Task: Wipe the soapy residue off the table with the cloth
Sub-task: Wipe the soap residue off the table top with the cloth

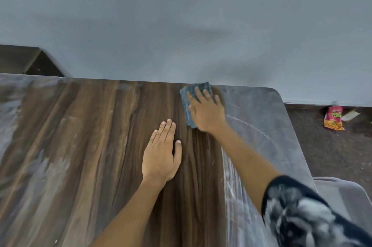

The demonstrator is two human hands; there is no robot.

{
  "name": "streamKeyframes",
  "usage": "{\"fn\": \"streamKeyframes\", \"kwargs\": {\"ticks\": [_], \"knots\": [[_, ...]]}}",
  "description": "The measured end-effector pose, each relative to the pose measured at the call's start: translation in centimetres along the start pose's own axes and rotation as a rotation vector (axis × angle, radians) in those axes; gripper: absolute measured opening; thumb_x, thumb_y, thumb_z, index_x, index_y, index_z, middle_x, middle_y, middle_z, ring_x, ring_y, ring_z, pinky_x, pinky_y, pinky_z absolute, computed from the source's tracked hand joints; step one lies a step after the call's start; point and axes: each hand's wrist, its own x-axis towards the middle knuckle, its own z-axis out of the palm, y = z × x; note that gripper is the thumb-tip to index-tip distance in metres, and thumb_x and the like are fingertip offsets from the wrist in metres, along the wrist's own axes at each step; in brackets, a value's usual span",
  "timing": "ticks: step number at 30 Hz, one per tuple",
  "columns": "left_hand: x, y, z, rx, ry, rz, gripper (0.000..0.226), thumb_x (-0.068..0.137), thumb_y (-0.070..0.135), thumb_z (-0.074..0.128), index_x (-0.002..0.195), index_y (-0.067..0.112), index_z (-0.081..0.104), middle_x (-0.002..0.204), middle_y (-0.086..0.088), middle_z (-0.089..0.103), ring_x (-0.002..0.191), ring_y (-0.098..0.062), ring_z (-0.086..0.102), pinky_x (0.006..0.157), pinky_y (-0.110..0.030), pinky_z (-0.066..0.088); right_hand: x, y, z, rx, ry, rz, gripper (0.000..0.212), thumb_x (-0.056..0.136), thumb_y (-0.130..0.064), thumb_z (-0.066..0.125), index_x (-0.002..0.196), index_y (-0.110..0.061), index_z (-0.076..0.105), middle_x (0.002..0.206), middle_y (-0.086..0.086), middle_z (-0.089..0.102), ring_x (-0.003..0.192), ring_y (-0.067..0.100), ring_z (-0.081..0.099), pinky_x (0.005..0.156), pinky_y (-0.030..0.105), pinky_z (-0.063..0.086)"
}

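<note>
A wood-grain table (96,138) fills the lower view, its far edge against a grey wall. A folded blue-grey cloth (188,93) lies near the far edge, right of centre. My right hand (208,111) presses flat on the cloth, fingers spread over it. My left hand (162,153) rests palm down on the bare wood just left of it, fingers together, holding nothing. Whitish soapy residue (259,126) covers the right part of the table, and more residue (12,118) smears the left side. The strip between looks dark and clean.
A red snack packet (333,118) and a scrap of paper lie on the dark floor at the right, by the wall. A grey plastic chair or tub (346,194) stands off the table's right edge. A dark wooden piece of furniture (26,60) sits at the far left.
</note>
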Motion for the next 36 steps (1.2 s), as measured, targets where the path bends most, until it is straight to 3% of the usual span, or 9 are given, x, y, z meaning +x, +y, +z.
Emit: {"fn": "streamKeyframes", "kwargs": {"ticks": [3, 6, 13, 16, 21, 25, 30, 32, 36], "knots": [[-0.1, 0.1, 0.0, -0.009, 0.003, -0.004, 0.067, 0.088, 0.048, 0.006, 0.146, 0.017, 0.022, 0.154, 0.005, 0.019, 0.138, -0.002, 0.003, 0.114, -0.022, 0.002, 1.3, 4.6, -0.7, 0.025, -0.037, 0.263, 0.053, 0.102, -0.036, 0.016, 0.152, -0.024, 0.002, 0.16, 0.005, -0.003, 0.146, 0.025, 0.002, 0.118, 0.046, 0.004], [0.0, 0.0, 0.0, 0.007, 0.007, -0.008, 0.067, 0.089, 0.048, 0.006, 0.145, 0.016, 0.024, 0.153, 0.003, 0.021, 0.14, -0.005, 0.008, 0.115, -0.025, 0.005, -1.5, 4.5, -0.5, -0.016, -0.071, 0.458, 0.055, 0.102, -0.034, 0.017, 0.152, -0.021, -0.001, 0.159, 0.009, -0.005, 0.146, 0.031, 0.001, 0.118, 0.045, 0.001], [-0.2, -0.2, 0.2, 0.001, 0.028, 0.005, 0.065, 0.091, 0.046, 0.009, 0.144, 0.014, 0.027, 0.152, 0.001, 0.024, 0.141, -0.008, 0.015, 0.115, -0.024, 0.007, 1.5, -2.4, -1.4, 0.015, -0.043, 0.041, 0.057, 0.099, -0.034, 0.028, 0.152, -0.027, 0.007, 0.16, 0.003, -0.001, 0.146, 0.028, 0.001, 0.116, 0.051, -0.001], [-0.3, -0.2, 0.2, -0.029, 0.047, 0.014, 0.064, 0.091, 0.045, 0.01, 0.143, 0.014, 0.031, 0.151, 0.002, 0.028, 0.14, -0.007, 0.019, 0.114, -0.023, 0.009, 3.8, 1.8, -2.5, 0.003, -0.113, 0.174, 0.059, 0.098, -0.032, 0.031, 0.152, -0.028, 0.006, 0.16, 0.0, 0.0, 0.146, 0.025, 0.001, 0.114, 0.055, -0.002], [-0.3, -0.2, 0.1, -0.05, 0.054, -0.001, 0.049, 0.099, 0.033, 0.025, 0.142, 0.012, 0.032, 0.15, -0.002, 0.03, 0.141, -0.012, 0.022, 0.116, -0.027, 0.012, -0.3, 5.1, -1.7, 0.076, -0.142, 0.45, 0.067, 0.098, -0.034, 0.036, 0.152, -0.025, -0.004, 0.159, 0.004, -0.01, 0.146, 0.029, -0.004, 0.117, 0.048, 0.005], [-0.4, -0.1, 0.1, -0.025, 0.035, -0.002, 0.047, 0.098, 0.024, 0.03, 0.144, 0.012, 0.029, 0.152, -0.001, 0.026, 0.142, -0.012, 0.018, 0.117, -0.028, 0.01, -4.9, -0.3, 0.4, 0.042, -0.079, 0.316, 0.073, 0.097, -0.035, 0.038, 0.151, -0.022, -0.009, 0.157, 0.011, -0.014, 0.145, 0.035, -0.008, 0.118, 0.045, 0.001], [-1.0, 0.0, -0.2, 0.021, 0.026, 0.027, 0.05, 0.094, 0.016, 0.034, 0.143, 0.01, 0.029, 0.152, -0.004, 0.026, 0.142, -0.015, 0.019, 0.118, -0.03, 0.012, -7.2, -3.9, 1.3, 0.059, -0.068, -0.01, 0.056, 0.101, -0.03, 0.025, 0.152, -0.028, 0.001, 0.159, 0.006, -0.009, 0.146, 0.029, -0.008, 0.116, 0.042, -0.005], [-1.6, 0.1, -0.3, 0.018, 0.036, 0.017, 0.048, 0.095, 0.015, 0.033, 0.143, 0.011, 0.031, 0.152, -0.003, 0.027, 0.142, -0.015, 0.02, 0.118, -0.03, 0.012, -6.5, -1.8, 0.9, 0.029, -0.085, 0.024, 0.053, 0.102, -0.029, 0.019, 0.152, -0.028, -0.001, 0.159, 0.005, -0.008, 0.146, 0.027, -0.006, 0.116, 0.044, -0.005], [-3.1, 0.5, -0.2, 0.0, 0.054, -0.036, 0.047, 0.097, 0.015, 0.032, 0.143, 0.013, 0.03, 0.152, -0.001, 0.027, 0.142, -0.013, 0.019, 0.118, -0.028, 0.01, -8.4, 2.0, 0.1, 0.082, -0.142, 0.356, 0.057, 0.102, -0.031, 0.021, 0.151, -0.024, -0.008, 0.158, 0.008, -0.014, 0.145, 0.03, -0.008, 0.118, 0.044, -0.003]]}}
